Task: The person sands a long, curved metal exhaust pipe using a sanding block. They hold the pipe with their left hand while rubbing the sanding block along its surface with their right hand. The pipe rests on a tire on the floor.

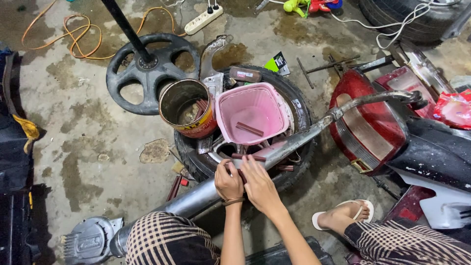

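Both hands on the long metal pipe (pixel 294 143) lying diagonally over the tyre (pixel 299 110), long axis lower-left to upper-right. L hand (pixel 228 180) curled round a dark red rod (pixel 242 175) at tyre's near edge; R hand (pixel 259 184) touching it, fingers pressed tog. over same rod. More rods (pixel 248 157) just beyond fingertips, one in pink tub (pixel 252 113) on tyre, rusty can (pixel 188 107) left of tub.

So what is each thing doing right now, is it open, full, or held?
Left hand: gripping small reddish sticks.
Right hand: fingers on the same sticks.
Pink tub: open, one reddish stick inside.
Metal can: open, tilted, sticks inside.
Tyre: lying flat.
Power strip: plugs in.
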